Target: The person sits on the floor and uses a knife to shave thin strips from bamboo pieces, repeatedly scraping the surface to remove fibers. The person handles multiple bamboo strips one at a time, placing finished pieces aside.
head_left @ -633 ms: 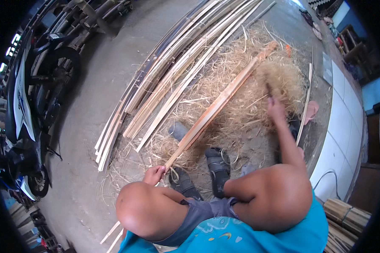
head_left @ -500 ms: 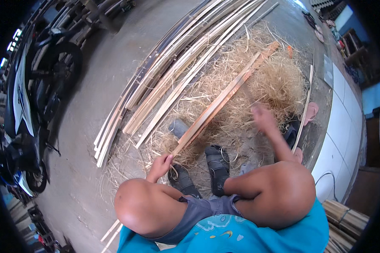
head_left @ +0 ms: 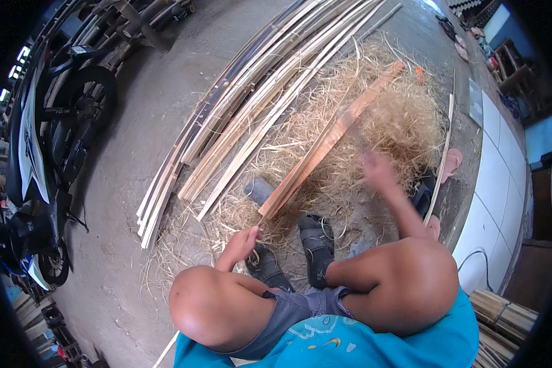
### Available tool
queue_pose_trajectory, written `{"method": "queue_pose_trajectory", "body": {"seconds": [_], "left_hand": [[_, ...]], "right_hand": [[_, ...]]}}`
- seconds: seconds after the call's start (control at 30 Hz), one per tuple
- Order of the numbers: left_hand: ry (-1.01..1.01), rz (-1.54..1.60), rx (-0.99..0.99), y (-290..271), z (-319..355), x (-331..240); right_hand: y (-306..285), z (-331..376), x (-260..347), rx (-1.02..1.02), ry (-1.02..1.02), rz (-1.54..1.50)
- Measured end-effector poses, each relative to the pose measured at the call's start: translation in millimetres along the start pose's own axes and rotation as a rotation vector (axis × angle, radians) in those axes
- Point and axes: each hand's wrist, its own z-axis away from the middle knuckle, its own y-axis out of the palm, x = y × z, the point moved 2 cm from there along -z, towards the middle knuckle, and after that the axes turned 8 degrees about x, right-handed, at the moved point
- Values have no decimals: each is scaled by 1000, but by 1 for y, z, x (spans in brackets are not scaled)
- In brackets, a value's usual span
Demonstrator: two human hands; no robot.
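An orange-brown wooden board (head_left: 331, 140) slants away from me over a heap of pale shavings. Along its left edge lies a thin bamboo strip (head_left: 297, 168). My left hand (head_left: 239, 246) pinches the strip's near end, just in front of my left shoe. To the right of the board, my right hand (head_left: 379, 172) is closed and smeared by motion. A blurred, dark knife blade seems to reach from it toward the board; its outline is hard to make out. A grey cylinder (head_left: 259, 191) sits beside the board's near end.
Long bamboo strips (head_left: 251, 104) lie in bundles on the floor ahead and left. Shavings (head_left: 405, 126) pile up right of the board. A motorcycle (head_left: 55, 153) stands at the left. White tiles (head_left: 490, 184) edge the right side, near pink sandals (head_left: 452, 164).
My left hand has shifted slightly right, along with the strip's near end. More of the board's face shows. My right hand has moved a little left and stays blurred.
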Motion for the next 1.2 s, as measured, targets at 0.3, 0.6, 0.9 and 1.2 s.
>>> {"method": "queue_pose_trajectory", "body": {"seconds": [0.3,0.6,0.9,1.2], "left_hand": [[-303,330,254,-1,21,41],[-162,401,64,13,28,68],[-89,369,85,-9,1,36],[-141,258,78,-14,28,51]], "right_hand": [[39,33,17,143,-131,247],[41,32,6,57,-185,226],[44,43,-7,33,-106,221],[32,34,-14,116,-170,260]]}}
